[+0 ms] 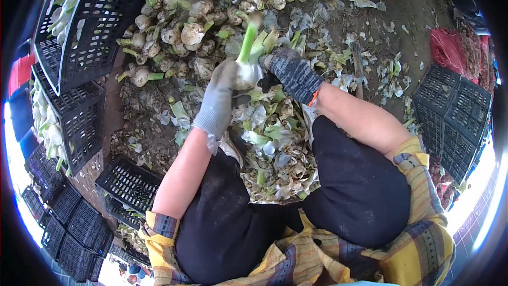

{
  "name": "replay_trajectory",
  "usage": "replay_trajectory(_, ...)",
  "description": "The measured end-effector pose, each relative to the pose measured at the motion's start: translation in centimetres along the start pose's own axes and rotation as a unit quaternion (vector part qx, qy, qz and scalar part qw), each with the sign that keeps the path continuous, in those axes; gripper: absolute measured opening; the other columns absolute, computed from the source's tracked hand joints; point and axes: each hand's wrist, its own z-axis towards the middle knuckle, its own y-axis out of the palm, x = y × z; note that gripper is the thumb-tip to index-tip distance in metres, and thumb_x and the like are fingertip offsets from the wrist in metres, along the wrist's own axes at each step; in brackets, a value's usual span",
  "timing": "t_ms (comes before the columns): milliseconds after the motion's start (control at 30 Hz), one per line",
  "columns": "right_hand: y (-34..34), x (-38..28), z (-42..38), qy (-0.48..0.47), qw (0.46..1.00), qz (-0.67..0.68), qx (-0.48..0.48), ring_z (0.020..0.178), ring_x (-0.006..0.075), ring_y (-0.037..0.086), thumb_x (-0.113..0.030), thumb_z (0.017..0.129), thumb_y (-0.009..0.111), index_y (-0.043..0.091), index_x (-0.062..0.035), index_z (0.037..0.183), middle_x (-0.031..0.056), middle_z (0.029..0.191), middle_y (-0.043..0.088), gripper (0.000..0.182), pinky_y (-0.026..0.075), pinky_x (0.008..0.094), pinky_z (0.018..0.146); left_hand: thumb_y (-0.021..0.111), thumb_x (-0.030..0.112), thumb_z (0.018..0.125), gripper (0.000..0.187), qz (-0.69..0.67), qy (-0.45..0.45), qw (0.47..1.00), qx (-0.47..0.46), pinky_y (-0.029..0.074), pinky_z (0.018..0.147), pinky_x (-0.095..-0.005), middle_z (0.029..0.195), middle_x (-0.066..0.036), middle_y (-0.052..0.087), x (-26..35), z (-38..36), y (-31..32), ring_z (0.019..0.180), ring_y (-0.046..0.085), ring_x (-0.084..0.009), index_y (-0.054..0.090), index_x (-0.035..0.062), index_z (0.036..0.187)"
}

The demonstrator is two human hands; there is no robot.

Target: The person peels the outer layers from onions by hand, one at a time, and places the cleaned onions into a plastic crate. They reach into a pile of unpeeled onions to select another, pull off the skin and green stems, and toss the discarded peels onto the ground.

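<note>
My left hand [218, 86], in a pale grey glove, is closed around a large garlic bulb [246, 76] with a thick green stem pointing up. The bulb's skin shows white and smooth on this side. My right hand [291, 71], in a dark speckled glove, is closed at the bulb's right side on its loose outer leaves [263, 45], which hang away from the stem. Its fingertips are partly hidden. Just beyond both hands lies a heap of soil-covered garlic bulbs [203, 42] with cut stems.
Peeled leaves and skins [275, 148] litter the soil between my knees. On the left, a tilted black crate [87, 37] and another crate [82, 122] hold cleaned white garlic. More black crates [452, 111] stand at right beside a red net bag [446, 50].
</note>
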Motion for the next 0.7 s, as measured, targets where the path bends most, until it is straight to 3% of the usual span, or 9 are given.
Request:
replay_trajectory(33,-0.1,-0.2,0.1,-0.006,1.000,-0.024,-0.002,0.067,0.0307,0.058,-0.010,0.080,0.048,0.060,-0.0036,0.080,0.0167,0.069,0.057,0.013,0.046,0.0402,0.062,0.059,0.041,0.083,0.050,0.086,0.094,0.992,0.017,0.046,0.059,-0.0238,0.096,-0.006,0.057,-0.1,-0.7,0.6,0.080,0.058,-0.0144,0.043,0.0094,0.119)
replay_trajectory(100,-0.5,-0.7,0.2,-0.015,0.997,-0.072,-0.007,0.066,0.0278,0.059,-0.010,0.081,0.048,0.060,-0.0020,0.082,0.0158,0.069,0.058,0.013,0.046,0.0374,0.060,0.065,0.036,0.079,0.054,0.019,0.062,0.998,-0.011,0.048,0.064,-0.0255,0.101,-0.005,0.056,-0.4,-0.5,0.1,0.082,0.058,-0.0134,0.042,0.0081,0.120)
replay_trajectory(133,-0.4,-1.0,0.1,0.114,0.981,0.159,-0.001,0.065,0.0258,0.059,-0.010,0.082,0.048,0.059,-0.0014,0.083,0.0150,0.069,0.058,0.014,0.046,0.0358,0.059,0.067,0.033,0.078,0.056,-0.015,0.046,0.999,-0.025,0.049,0.066,-0.0264,0.104,-0.005,0.055,-0.5,-0.5,-0.2,0.083,0.058,-0.0129,0.041,0.0074,0.121)
replay_trajectory(200,-0.3,-1.5,0.4,0.336,0.750,0.569,0.011,0.064,0.0220,0.059,-0.012,0.084,0.048,0.059,-0.0002,0.085,0.0133,0.070,0.059,0.016,0.046,0.0324,0.058,0.063,0.032,0.081,0.052,-0.112,0.007,0.990,-0.086,0.050,0.068,-0.0278,0.102,-0.007,0.056,-0.4,-0.3,-0.6,0.084,0.059,-0.0157,0.041,0.0062,0.120)
replay_trajectory(300,0.4,-0.4,0.0,0.223,0.862,0.456,-0.007,0.064,0.0223,0.059,-0.012,0.084,0.048,0.060,-0.0005,0.085,0.0124,0.071,0.060,0.017,0.046,0.0322,0.057,0.058,0.029,0.085,0.042,-0.244,-0.033,0.960,-0.133,0.052,0.072,-0.0309,0.101,-0.009,0.057,-0.8,0.0,-0.8,0.086,0.059,-0.0195,0.046,0.0036,0.116)
replay_trajectory(567,-0.3,-0.9,0.1,-0.078,0.994,0.059,0.049,0.064,0.0279,0.057,-0.014,0.086,0.049,0.059,-0.0010,0.086,0.0142,0.072,0.059,0.017,0.046,0.0363,0.058,0.058,0.033,0.086,0.041,-0.061,0.005,0.997,0.039,0.044,0.062,-0.0250,0.100,-0.002,0.057,-0.4,-0.4,0.5,0.086,0.056,-0.0127,0.047,0.0112,0.119)
replay_trajectory(600,-0.3,-0.9,0.1,0.073,0.949,0.305,0.041,0.066,0.0279,0.059,-0.014,0.086,0.049,0.057,-0.0011,0.093,0.0147,0.078,0.059,0.017,0.049,0.0373,0.060,0.058,0.034,0.085,0.042,-0.084,0.012,0.996,0.039,0.043,0.061,-0.0239,0.100,-0.001,0.057,-0.4,-0.1,0.5,0.086,0.055,-0.0119,0.047,0.0119,0.119)
replay_trajectory(667,-0.5,-0.6,0.0,0.343,0.625,0.701,0.013,0.072,0.0278,0.062,-0.014,0.085,0.050,0.051,-0.0012,0.107,0.0157,0.090,0.059,0.026,0.054,0.0394,0.065,0.057,0.033,0.086,0.038,-0.120,0.035,0.992,0.032,0.045,0.057,-0.0239,0.096,-0.002,0.059,-0.2,0.3,0.4,0.079,0.058,-0.0128,0.048,0.0106,0.115)
replay_trajectory(700,-0.7,-0.1,-0.2,0.362,0.594,0.717,0.045,0.073,0.0280,0.062,-0.014,0.085,0.050,0.050,-0.0004,0.107,0.0160,0.091,0.059,0.026,0.055,0.0398,0.065,0.058,0.033,0.085,0.039,-0.135,0.038,0.990,0.014,0.046,0.056,-0.0241,0.094,-0.004,0.059,0.0,0.5,0.1,0.076,0.059,-0.0133,0.047,0.0091,0.114)
